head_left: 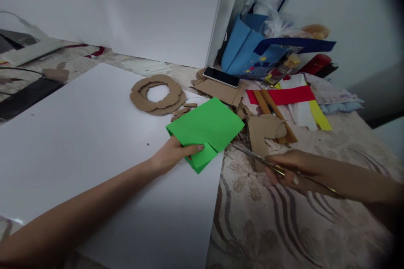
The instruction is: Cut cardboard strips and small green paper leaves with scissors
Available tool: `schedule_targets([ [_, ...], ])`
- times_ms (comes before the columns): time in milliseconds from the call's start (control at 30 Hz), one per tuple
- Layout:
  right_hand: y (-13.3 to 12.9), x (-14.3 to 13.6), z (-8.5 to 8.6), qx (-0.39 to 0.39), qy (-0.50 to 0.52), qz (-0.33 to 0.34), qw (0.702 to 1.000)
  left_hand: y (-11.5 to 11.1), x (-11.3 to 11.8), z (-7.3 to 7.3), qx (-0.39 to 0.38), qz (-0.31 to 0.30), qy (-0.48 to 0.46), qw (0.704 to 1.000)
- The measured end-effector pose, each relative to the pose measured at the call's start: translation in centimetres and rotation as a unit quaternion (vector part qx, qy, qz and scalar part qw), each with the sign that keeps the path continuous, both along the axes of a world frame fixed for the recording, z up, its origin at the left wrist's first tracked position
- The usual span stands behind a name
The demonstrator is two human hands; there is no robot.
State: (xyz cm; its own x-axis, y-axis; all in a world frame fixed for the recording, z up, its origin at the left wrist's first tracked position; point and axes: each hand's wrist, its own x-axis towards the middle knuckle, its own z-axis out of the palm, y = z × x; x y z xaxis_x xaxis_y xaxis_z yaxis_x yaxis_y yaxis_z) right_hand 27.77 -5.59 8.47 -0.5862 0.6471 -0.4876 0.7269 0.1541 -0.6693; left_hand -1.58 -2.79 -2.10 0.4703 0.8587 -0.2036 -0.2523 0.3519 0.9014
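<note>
The left hand (173, 154) pinches folded green paper (206, 128) at the edge of the white board (78, 134). The right hand (292, 170) grips what look like scissors (268, 163), blurred, over the patterned cloth (268, 222).

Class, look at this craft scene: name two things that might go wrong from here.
The scissors in the right hand point toward the left hand pinching the folded green paper, so fingers might get nicked. The phone lies among cardboard scraps and could be knocked.
</note>
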Motion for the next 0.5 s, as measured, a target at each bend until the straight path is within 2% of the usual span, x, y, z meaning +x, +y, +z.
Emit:
schedule_targets([
  [100,1.1,-0.7,0.8,0.004,-0.02,0.031,0.999,0.3,-0.5,0.8,0.05,-0.055,0.007,0.997],
  [200,2.2,-1.6,1.2,0.006,-0.001,0.051,0.999,0.9,-1.4,1.6,0.115,-0.106,0.057,0.986],
  [267,2.7,-2.1,1.2,0.038,0.017,0.05,0.998,1.3,-2.0,2.4,0.156,-0.143,0.097,0.972],
  [333,3.1,-2.6,1.3,0.098,0.037,0.01,0.994,1.8,-2.5,3.6,0.171,-0.202,0.122,0.956],
  [400,3.4,-3.0,1.3,0.161,0.055,-0.057,0.984,2.4,-3.0,5.1,0.167,-0.27,0.127,0.94],
  [500,3.5,-3.7,1.1,0.21,0.077,-0.124,0.967,3.6,-3.7,6.8,0.136,-0.361,0.117,0.915],
])
